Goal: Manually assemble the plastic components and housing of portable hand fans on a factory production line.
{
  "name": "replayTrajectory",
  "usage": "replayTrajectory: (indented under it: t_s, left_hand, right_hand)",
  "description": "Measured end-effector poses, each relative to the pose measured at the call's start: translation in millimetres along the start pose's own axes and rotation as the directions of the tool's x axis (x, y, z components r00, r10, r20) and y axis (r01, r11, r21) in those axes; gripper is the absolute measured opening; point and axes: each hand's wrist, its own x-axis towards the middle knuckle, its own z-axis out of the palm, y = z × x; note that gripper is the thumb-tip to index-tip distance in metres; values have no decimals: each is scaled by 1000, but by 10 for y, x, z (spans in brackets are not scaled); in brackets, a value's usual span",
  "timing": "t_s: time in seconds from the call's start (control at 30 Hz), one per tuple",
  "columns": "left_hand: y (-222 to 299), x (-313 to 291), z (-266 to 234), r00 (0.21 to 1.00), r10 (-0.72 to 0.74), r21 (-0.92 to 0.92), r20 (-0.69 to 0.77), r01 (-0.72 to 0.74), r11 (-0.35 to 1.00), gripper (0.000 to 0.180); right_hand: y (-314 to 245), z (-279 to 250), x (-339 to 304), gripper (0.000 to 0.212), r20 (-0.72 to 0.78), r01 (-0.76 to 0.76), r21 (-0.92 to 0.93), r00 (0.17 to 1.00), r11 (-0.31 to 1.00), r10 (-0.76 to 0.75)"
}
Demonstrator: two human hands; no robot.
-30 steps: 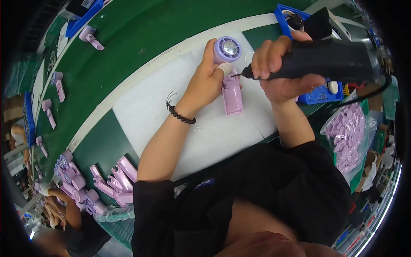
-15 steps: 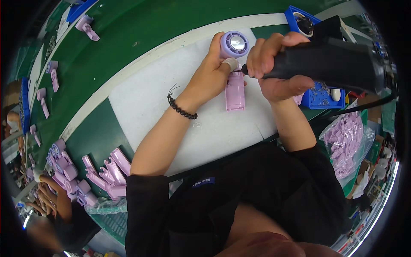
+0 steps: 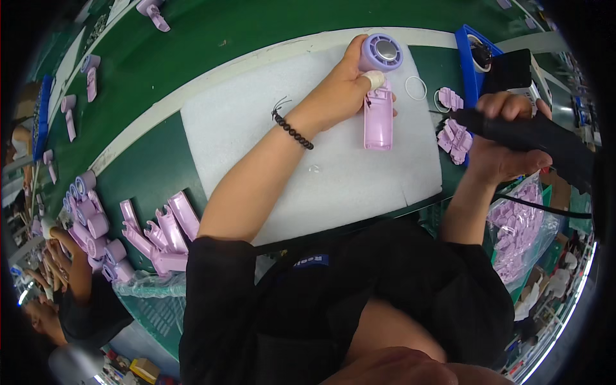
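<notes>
My left hand (image 3: 339, 91) grips a lilac handheld fan (image 3: 378, 127) by its neck, the thumb wearing a pale finger cover. Its round head with a silver centre points away from me, and the open inner side of its handle faces up, over a white foam mat (image 3: 276, 186). In my right hand (image 3: 491, 157) is a black electric screwdriver (image 3: 539, 138), held to the right of the mat. The tip points left and is apart from the fan. Near that tip lie small lilac plastic parts (image 3: 455, 140) and a thin white ring (image 3: 416, 88).
Lilac handle shells (image 3: 170, 231) and a pile of fan heads (image 3: 90, 221) sit at the left. More fans (image 3: 154, 14) lie on the green surface (image 3: 256, 16) beyond. A blue bin (image 3: 470, 64) and a bag of lilac parts (image 3: 516, 237) are at the right. Another person (image 3: 83, 282) works at far left.
My right hand has drawn the screwdriver away from the fan to the right, uncovering small parts and a white ring. My left hand keeps hold of the fan. The whole view has shifted somewhat.
</notes>
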Motion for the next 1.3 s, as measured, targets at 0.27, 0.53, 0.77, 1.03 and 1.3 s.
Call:
replayTrajectory:
  t_s: [0.27,0.53,0.77,1.03,1.3]
  left_hand:
    - [-91,97,-55,978,207,-78,-23,-208,975,70]
    - [261,-5,-53,969,196,-237,-154,-228,944,71]
    - [416,23,-397,910,281,-152,-305,-338,929,72]
    - [302,66,-582,764,522,64,-379,-541,839,69]
    - [300,69,-553,794,509,16,-331,-535,845,64]
  right_hand:
    - [-291,166,-529,24,-63,-680,-593,573,431,817]
    - [33,623,-411,26,190,-717,-520,432,464,882]
    - [163,1135,-772,21,557,-149,-615,613,775,560]
    - [231,1068,-761,9,585,-177,-499,654,849,480]
    - [285,755,-131,10,254,-412,-474,782,778,569]
